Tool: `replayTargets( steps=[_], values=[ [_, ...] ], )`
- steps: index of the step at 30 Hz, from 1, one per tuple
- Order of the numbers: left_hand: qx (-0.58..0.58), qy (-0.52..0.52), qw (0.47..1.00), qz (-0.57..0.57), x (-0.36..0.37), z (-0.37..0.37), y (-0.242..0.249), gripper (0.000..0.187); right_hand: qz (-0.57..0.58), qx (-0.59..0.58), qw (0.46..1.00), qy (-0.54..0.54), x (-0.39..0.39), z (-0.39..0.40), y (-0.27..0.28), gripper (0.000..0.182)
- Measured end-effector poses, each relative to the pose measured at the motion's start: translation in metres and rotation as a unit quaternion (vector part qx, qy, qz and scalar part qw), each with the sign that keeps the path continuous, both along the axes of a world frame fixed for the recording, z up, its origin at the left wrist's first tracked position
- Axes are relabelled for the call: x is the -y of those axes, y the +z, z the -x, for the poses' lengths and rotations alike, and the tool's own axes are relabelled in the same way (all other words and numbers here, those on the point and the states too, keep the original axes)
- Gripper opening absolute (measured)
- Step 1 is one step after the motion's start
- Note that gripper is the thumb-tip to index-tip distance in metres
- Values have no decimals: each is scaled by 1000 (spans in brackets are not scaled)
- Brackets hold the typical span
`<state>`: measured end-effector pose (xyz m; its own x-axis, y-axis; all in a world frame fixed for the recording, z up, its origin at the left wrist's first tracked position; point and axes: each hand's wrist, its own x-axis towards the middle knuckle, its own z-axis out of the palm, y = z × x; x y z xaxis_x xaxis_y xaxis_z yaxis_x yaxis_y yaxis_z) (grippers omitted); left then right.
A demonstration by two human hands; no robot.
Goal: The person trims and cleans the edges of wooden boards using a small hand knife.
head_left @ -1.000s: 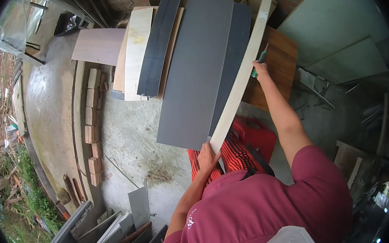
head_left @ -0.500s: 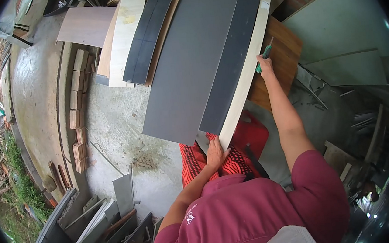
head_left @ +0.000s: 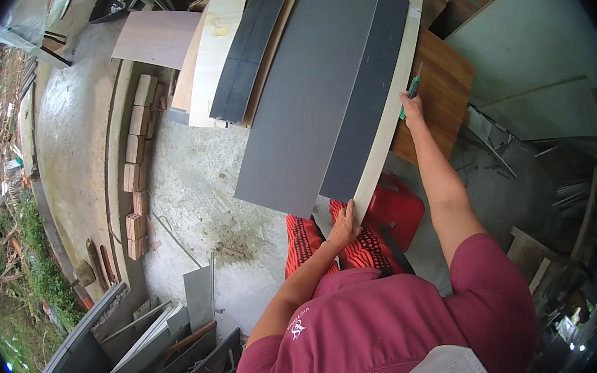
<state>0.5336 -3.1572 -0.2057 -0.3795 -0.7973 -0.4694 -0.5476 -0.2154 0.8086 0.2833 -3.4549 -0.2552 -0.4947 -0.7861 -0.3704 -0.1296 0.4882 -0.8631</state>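
Note:
A long pale wooden strip [head_left: 386, 115] lies along the right edge of a dark board [head_left: 368, 93], beside a wider grey panel [head_left: 309, 77]. My left hand [head_left: 344, 227] rests at the strip's near end, its fingers on the strip and the board's edge. Higher up, my right hand [head_left: 411, 106] is closed around a green-handled tool [head_left: 413, 88] with a thin tip, next to the strip's right edge. A brown wooden board [head_left: 437, 94] lies under and to the right of that hand.
More panels [head_left: 221, 43] are stacked at the upper left. A row of bricks [head_left: 134, 148] lines a ledge on the left. Sheets [head_left: 143, 360] lean at the lower left, and a red chair [head_left: 395, 209] stands by my legs. Large boards [head_left: 530, 49] lean at the right.
The whole view has shifted, with the scene sitting slightly further right. Both hands keep nearly the same places along the strip, and the right one still holds the tool.

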Motion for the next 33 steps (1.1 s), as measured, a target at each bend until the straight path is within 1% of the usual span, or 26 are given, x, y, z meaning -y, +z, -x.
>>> replayTargets(
  steps=[1,2,3,5,6,9,11,12,13,15,16,17,19,20,21,22,23,24,25,27,28,29,30,31,32,33],
  values=[
    [-33,2,999,18,-1,-3,-1,87,-6,-6,1000,6,-5,0,0,18],
    [-47,-5,999,-14,-2,-7,-3,87,-4,-19,1000,11,-12,-2,-3,17],
    [-46,-10,999,-9,-4,-11,-3,87,1,-19,1000,6,-21,-8,5,17],
    [-58,-29,998,4,-10,-20,-6,85,-45,15,999,7,-41,-22,22,17],
    [-58,-38,998,8,-16,-24,-10,85,-26,-20,999,-4,-50,-20,4,18],
    [-68,-54,996,12,-28,-38,-19,81,-38,-21,999,-21,-86,-39,16,18],
    [-31,-38,998,29,-33,-53,-18,72,-50,-21,998,-42,-110,-48,19,18],
    [-44,0,999,21,-38,-63,-16,59,-66,-20,996,-53,-123,-55,21,17],
    [-42,-11,999,20,-39,-73,-16,59,-67,-18,996,-64,-135,-60,24,17],
    [-19,2,999,-42,-38,-94,-19,48,-48,109,988,-103,-159,-66,33,17],
    [-33,26,998,-48,-34,-104,-4,45,-45,142,984,-94,-169,-66,37,18],
    [-32,41,999,-6,-32,-113,13,39,-48,144,983,-108,-178,-65,40,18],
    [-23,78,996,-46,-38,-133,4,33,-3,164,983,-85,-190,-62,47,17],
    [-22,65,996,-50,-39,-141,3,33,2,182,981,-68,-195,-58,49,22],
    [3,71,995,-74,-37,-149,6,34,3,182,980,-81,-200,-54,51,22],
    [29,78,992,-97,-34,-158,6,34,18,214,974,-69,-203,-51,53,23],
    [31,66,993,-97,-34,-170,-6,34,33,247,967,-57,-207,-49,56,25],
    [43,76,990,-112,-40,-186,-34,36,46,257,963,-66,-210,-48,64,25],
    [55,85,987,-124,-43,-197,-48,38,51,258,962,-78,-215,-46,65,25],
    [25,140,975,-173,-39,-206,-33,38,68,276,955,-91,-225,-40,62,23],
    [22,149,970,-192,-38,-210,-23,38,81,291,951,-66,-232,-36,56,21],
    [33,137,974,-177,-41,-221,-22,37,67,286,952,-85,-238,-39,53,20],
    [19,156,968,-193,-45,-231,-24,35,75,321,935,-129,-250,-41,41,20],
    [38,182,960,-208,-47,-232,-8,33,20,287,946,-146,-264,-45,29,22],
    [30,167,962,-214,-52,-236,4,32,-18,193,973,-123,-278,-45,-15,23],
    [73,76,989,-108,-65,-269,-40,33,-52,141,985,-87,-295,-52,-18,24]
  ],
)
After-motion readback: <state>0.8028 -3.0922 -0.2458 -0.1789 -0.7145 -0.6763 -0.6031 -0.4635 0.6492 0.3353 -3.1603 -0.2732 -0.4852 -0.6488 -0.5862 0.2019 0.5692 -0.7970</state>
